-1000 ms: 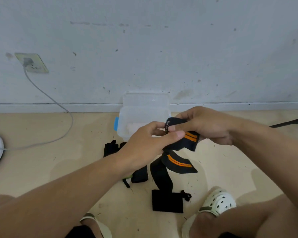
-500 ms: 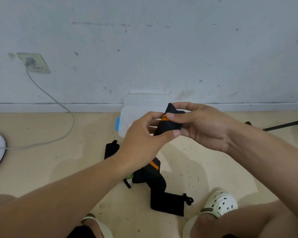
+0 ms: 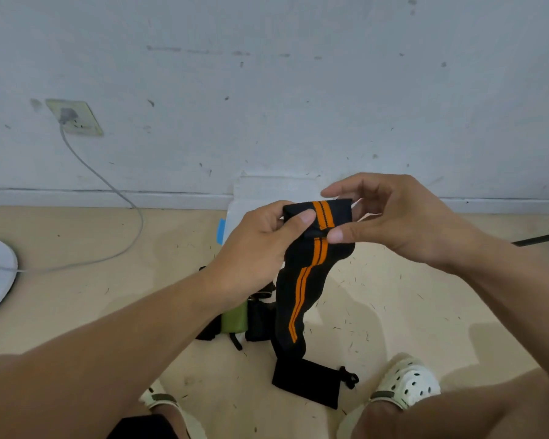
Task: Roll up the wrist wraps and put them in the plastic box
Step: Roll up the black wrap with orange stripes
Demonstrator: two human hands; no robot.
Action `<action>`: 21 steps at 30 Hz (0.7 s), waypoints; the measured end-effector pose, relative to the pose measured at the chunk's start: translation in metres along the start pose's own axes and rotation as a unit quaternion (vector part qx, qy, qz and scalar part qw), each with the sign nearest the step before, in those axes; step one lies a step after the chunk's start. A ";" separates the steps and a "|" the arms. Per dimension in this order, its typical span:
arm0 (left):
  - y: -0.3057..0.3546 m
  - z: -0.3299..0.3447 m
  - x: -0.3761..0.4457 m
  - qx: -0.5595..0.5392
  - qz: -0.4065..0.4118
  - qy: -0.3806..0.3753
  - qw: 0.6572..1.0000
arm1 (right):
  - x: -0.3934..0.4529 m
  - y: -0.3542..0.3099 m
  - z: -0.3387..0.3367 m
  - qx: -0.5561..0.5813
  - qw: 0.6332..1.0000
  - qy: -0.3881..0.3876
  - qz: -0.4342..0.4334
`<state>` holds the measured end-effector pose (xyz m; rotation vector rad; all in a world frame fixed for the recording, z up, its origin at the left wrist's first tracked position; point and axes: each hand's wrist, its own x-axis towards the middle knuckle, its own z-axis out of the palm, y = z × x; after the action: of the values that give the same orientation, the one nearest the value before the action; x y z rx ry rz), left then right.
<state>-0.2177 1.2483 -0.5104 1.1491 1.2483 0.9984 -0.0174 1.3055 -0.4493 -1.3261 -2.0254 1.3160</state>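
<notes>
Left hand [image 3: 257, 248] and right hand [image 3: 396, 223] pinch rolled wrist wrap [image 3: 311, 248]

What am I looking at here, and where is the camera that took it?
There is no machine here. A person wears the camera on the head, so you look down along their own arms. The left hand and the right hand both pinch the top of a black wrist wrap with orange stripes, where a first fold or roll has begun. The rest of the wrap hangs down to the floor. Behind the hands, against the wall, stands the clear plastic box, its lid open. More black wraps lie on the floor below the left hand, with something green among them. The white clogs are on the person's feet.
</notes>
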 end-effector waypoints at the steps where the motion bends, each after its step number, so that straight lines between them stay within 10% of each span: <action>1: 0.000 0.001 0.000 0.005 -0.004 -0.005 1.000 | -0.001 0.000 0.001 -0.011 1.000 -0.006 -0.009; 11: -0.004 0.015 0.000 -0.114 -0.111 0.002 0.987 | 0.001 0.010 0.018 -0.092 0.992 0.069 -0.058; 21: -0.002 0.008 0.004 -0.127 -0.076 0.039 0.988 | 0.006 0.012 0.017 0.087 0.996 0.019 0.005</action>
<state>-0.2094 1.2515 -0.5131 0.8116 1.2111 1.0605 -0.0264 1.3035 -0.4683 -1.2733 -1.8357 1.4235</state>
